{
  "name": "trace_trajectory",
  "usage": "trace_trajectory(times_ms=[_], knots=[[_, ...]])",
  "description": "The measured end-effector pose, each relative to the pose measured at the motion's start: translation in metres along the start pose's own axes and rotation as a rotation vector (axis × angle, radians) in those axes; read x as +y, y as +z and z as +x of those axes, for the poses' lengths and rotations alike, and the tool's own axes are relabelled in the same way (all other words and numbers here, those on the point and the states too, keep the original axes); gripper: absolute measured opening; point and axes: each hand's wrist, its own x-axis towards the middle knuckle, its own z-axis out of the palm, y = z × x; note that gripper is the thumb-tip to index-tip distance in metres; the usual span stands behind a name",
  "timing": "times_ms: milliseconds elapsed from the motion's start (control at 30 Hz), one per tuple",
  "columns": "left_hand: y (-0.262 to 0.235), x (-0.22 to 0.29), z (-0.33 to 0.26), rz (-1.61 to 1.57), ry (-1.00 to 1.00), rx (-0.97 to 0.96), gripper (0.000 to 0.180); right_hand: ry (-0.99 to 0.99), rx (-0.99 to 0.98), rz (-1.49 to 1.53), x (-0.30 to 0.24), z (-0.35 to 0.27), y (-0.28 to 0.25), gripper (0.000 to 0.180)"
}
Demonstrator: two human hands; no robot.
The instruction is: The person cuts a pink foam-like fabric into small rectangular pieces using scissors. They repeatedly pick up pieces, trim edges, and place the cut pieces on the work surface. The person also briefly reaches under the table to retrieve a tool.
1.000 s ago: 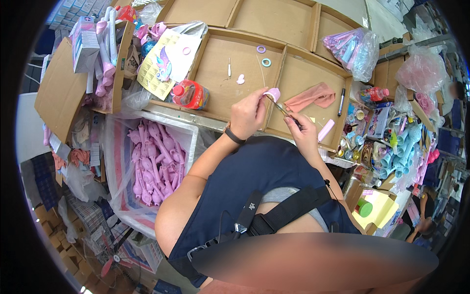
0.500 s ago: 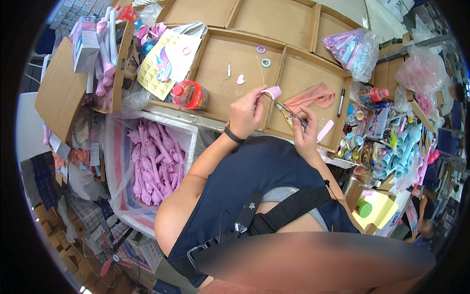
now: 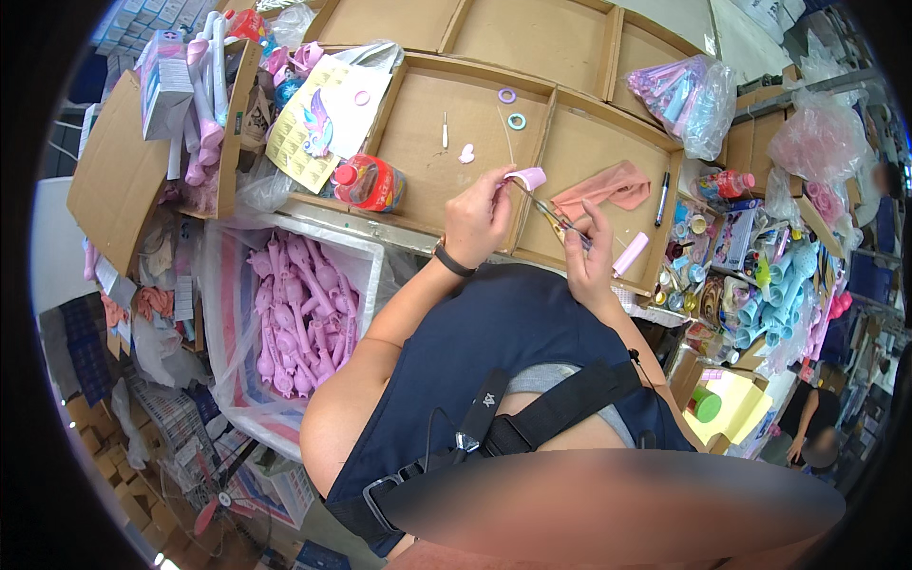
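Scissors [image 3: 547, 211] are extending, tips at the edge, toward a pink cup-shaped piece [image 3: 528, 178] above the divider of a cardboard tray [image 3: 427, 185]. Fingers of the left hand [image 3: 478, 216] are pinching the piece, while those of the right hand [image 3: 591, 252] are gripping the handles. Peach cloth [image 3: 617, 184] is lying just beyond the scissors, and a pink cylinder [image 3: 631, 255] is lying beside the right hand.

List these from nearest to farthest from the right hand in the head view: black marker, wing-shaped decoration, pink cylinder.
1. Pink cylinder: just right of the right hand.
2. Black marker: farther right and higher in the picture.
3. Wing-shaped decoration: far off to the left.
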Motion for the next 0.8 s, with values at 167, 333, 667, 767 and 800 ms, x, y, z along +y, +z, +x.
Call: trace_trajectory(times_ms=[167,333,667,767,800], knots=[[-0.001,0.001,-0.001,0.007,-0.021,-0.021,0.026,0.055,-0.029,-0.028,0.004,-0.003,0.003,0.041],[0.000,-0.001,-0.001,-0.022,-0.015,-0.004,0.027,-0.133,0.069,-0.046,0.008,0.000,0.010,0.039],[-0.004,0.000,-0.002,-0.053,-0.029,-0.041,0.026,0.438,-0.305,0.370,0.007,0.000,-0.007,0.036],[-0.008,0.003,0.002,-0.289,-0.158,0.055,0.023,0.577,-0.403,0.459,0.017,0.000,-0.024,0.035],[-0.010,0.005,0.004,-0.377,-0.159,0.019,0.023,0.626,-0.332,0.458,0.022,0.001,-0.028,0.032]])
